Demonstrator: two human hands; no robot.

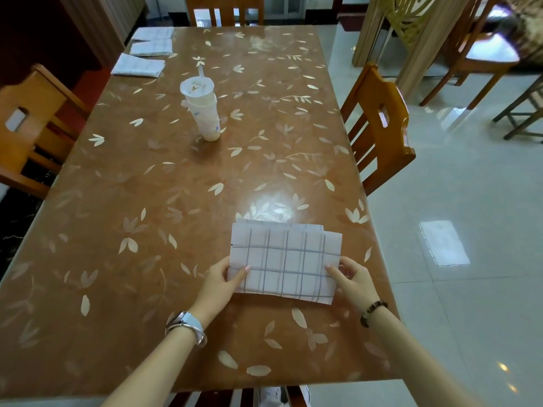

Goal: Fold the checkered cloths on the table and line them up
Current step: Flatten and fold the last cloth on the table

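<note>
A white checkered cloth (286, 261) with blue-grey lines lies folded in layers near the front right of the table (164, 201). My left hand (221, 284) pinches its near left edge, thumb on top. My right hand (351, 279) pinches the near right edge the same way. Three folded checkered cloths lie in a line along the far left edge: the nearest (138, 65), the middle one (151, 48), and the farthest (152, 33).
A plastic drink cup (202, 111) with a straw stands mid-table. Wooden chairs stand at the left (32, 124), right (379, 124) and far end (224, 10). A chair back (235, 396) shows under the near table edge. Tiled floor lies to the right.
</note>
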